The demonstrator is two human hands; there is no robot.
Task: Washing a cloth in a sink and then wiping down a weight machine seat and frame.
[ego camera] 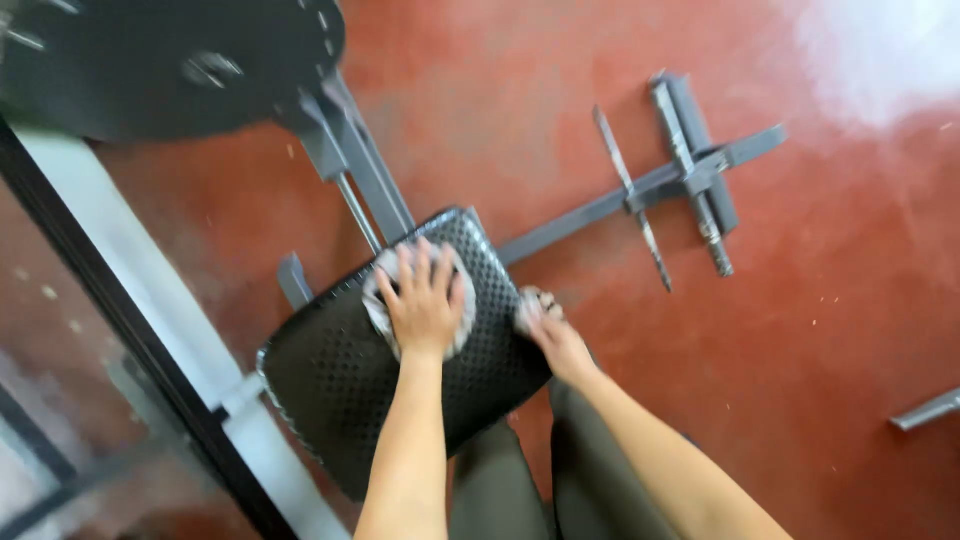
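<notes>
My left hand [425, 300] lies flat, fingers spread, on a grey cloth [378, 310] that rests on a black perforated seat pad [340, 370] of a gym machine. My right hand [548, 330] grips the pad's right edge, fingers curled around it. The cloth shows around my left palm, mostly hidden under it. Both of my forearms reach up from the bottom of the view, above my olive-coloured trouser legs [560, 470].
A grey metal frame [640, 190] with a cross-shaped foot lies on the red floor [820, 330] to the right. A large black weight plate [170, 60] sits top left. A white and black upright beam [150, 320] runs diagonally on the left. A grey bar end [925, 410] shows far right.
</notes>
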